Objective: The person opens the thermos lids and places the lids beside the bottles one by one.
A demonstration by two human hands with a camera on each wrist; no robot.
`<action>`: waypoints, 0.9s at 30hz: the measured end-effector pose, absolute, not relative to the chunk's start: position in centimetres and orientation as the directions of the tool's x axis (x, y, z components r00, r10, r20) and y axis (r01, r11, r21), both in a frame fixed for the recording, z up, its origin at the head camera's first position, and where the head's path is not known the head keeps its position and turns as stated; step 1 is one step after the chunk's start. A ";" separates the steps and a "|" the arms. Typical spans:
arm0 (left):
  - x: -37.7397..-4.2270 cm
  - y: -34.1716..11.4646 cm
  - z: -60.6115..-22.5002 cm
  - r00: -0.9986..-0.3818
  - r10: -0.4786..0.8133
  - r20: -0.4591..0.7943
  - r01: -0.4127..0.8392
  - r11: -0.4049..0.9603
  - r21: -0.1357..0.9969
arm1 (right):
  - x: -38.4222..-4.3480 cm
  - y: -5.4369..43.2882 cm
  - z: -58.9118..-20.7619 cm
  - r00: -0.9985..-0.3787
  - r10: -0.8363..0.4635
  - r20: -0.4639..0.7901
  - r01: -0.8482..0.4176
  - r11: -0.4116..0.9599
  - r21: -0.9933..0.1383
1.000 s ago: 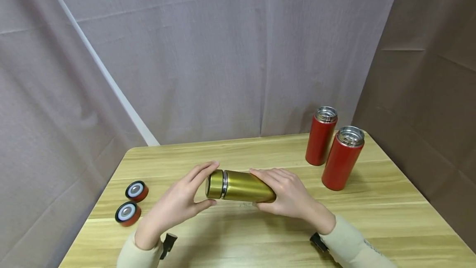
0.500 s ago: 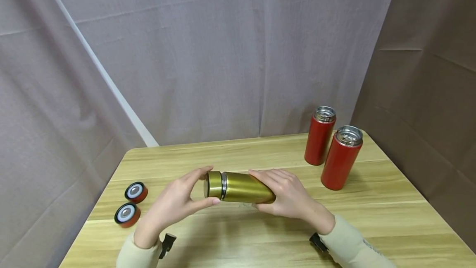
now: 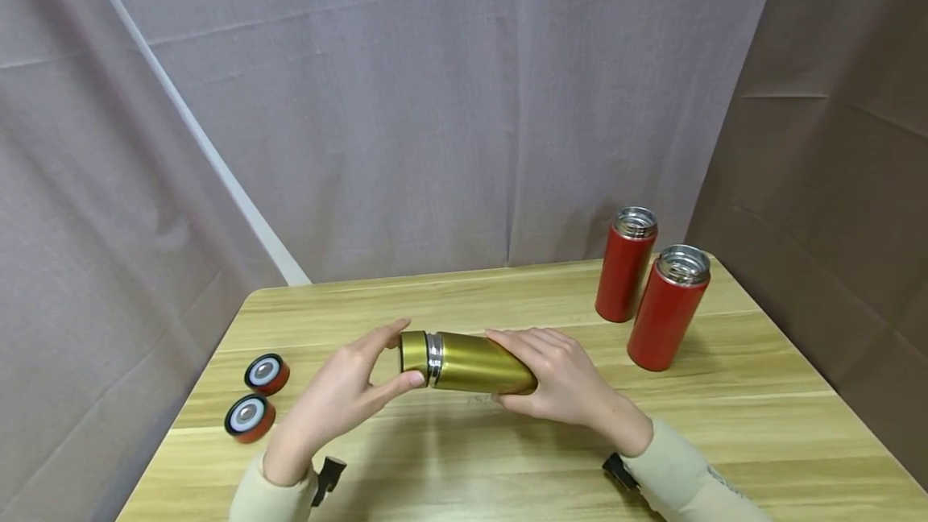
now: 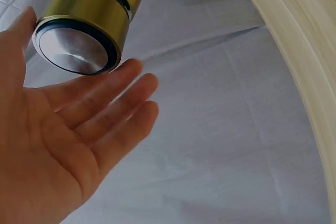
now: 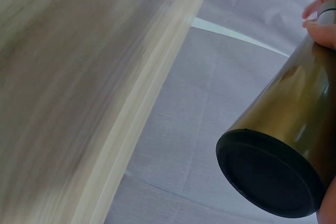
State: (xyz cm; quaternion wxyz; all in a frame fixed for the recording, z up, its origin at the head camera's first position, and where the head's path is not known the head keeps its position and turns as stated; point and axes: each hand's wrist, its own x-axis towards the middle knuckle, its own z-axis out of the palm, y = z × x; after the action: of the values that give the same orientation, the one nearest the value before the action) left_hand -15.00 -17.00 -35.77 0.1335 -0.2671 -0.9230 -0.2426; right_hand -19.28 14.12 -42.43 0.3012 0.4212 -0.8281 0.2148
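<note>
A gold thermos bottle [image 3: 478, 362] lies nearly level in front of me, its mouth end to the left. My right hand [image 3: 561, 369] grips the body near its base; the black base [image 5: 270, 174] shows in the right wrist view. With thumb and fingers my left hand [image 3: 348, 381] pinches the gold lid [image 3: 414, 358]. Between lid and body a band of steel neck [image 3: 435, 359] is bare. In the left wrist view the lid's silver top disc [image 4: 76, 52] faces the palm, and the other fingers [image 4: 123, 129] stretch out beside it.
Two red bottles [image 3: 625, 276] [image 3: 667, 312] stand lidless at the table's right, steel mouths up. Two red-and-black lids [image 3: 266, 374] [image 3: 250, 418] lie on the left, inner sides up. Grey curtain [image 3: 406, 143] hangs behind the wooden table [image 3: 507, 457].
The left thumb and fingers have closed in on the lid. The lid has shifted slightly left from the body, baring more of the steel neck. The right hand stays put.
</note>
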 end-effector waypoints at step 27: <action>-14.8 -17.6 -35.6 -0.760 0.476 0.443 0.622 0.731 0.281 | -19.4 14.1 -42.5 -0.447 -0.574 0.686 -0.843 0.526 -0.109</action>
State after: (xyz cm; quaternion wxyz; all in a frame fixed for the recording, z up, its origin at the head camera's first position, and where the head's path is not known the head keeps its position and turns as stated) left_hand -14.84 -17.60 -35.61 0.1730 -0.3001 -0.9141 -0.2108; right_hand -19.39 14.08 -42.46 0.3000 0.4317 -0.8205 0.2244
